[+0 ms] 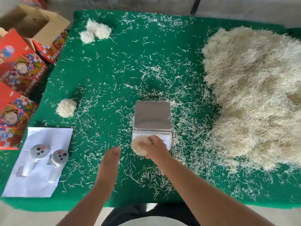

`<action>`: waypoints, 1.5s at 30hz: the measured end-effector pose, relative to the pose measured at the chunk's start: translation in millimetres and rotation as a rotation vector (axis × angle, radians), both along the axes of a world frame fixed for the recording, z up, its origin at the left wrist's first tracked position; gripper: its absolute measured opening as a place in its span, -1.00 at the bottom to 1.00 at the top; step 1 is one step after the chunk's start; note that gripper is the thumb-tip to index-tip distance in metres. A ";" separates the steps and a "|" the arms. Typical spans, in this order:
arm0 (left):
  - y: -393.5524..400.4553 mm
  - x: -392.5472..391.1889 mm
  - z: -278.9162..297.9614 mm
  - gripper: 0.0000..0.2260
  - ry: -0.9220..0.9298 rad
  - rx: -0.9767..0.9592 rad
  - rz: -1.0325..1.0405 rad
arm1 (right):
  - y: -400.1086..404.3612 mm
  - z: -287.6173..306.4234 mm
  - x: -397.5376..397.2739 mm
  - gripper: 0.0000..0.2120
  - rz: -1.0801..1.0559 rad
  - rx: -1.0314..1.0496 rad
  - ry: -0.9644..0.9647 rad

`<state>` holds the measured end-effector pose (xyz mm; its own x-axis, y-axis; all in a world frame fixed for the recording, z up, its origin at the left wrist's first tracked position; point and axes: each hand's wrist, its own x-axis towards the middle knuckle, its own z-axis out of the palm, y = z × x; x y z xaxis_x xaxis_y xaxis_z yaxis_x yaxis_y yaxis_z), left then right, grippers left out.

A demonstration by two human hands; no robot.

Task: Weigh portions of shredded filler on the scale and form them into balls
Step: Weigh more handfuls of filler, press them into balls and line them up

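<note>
A small digital scale (pixel 152 117) with a bare steel pan stands mid-table on the green mat. My right hand (pixel 156 150) grips a pale wad of shredded filler (pixel 138 145) just in front of the scale, over its display. My left hand (pixel 108 162) hovers left of the wad with straight fingers, holding nothing. A big heap of loose filler (pixel 254 95) covers the right side. One formed ball (pixel 66 108) lies at the left, and three more balls (pixel 95 31) cluster at the far left corner.
Loose strands litter the green mat (pixel 105 66). Two grey hand controllers (pixel 47 158) lie on a white sheet (pixel 32 185) at the near left. Red printed fruit boxes (pixel 19 69) and an open carton (pixel 37 23) crowd the left edge.
</note>
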<state>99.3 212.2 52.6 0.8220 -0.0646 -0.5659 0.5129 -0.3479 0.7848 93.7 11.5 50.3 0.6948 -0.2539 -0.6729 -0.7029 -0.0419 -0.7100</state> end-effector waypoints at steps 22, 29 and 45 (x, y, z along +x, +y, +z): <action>74.4 -1.6 -47.7 -0.83 0.145 0.109 0.081 | -103.8 -38.0 25.3 -0.68 -0.320 -0.504 -0.239; 63.7 -5.3 -37.7 -0.84 0.105 0.217 -0.215 | -76.0 -53.2 58.2 -0.72 -0.173 -0.491 -0.308; 54.2 -25.0 -39.6 -0.85 0.148 0.311 -0.365 | -53.7 -65.8 17.0 -0.56 -0.359 -0.654 -0.238</action>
<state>74.2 266.4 13.0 0.6868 -0.1429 -0.7127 0.4118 -0.7315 0.5435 110.7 -42.2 -15.5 0.6024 -0.7835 -0.1524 -0.5842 -0.3028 -0.7530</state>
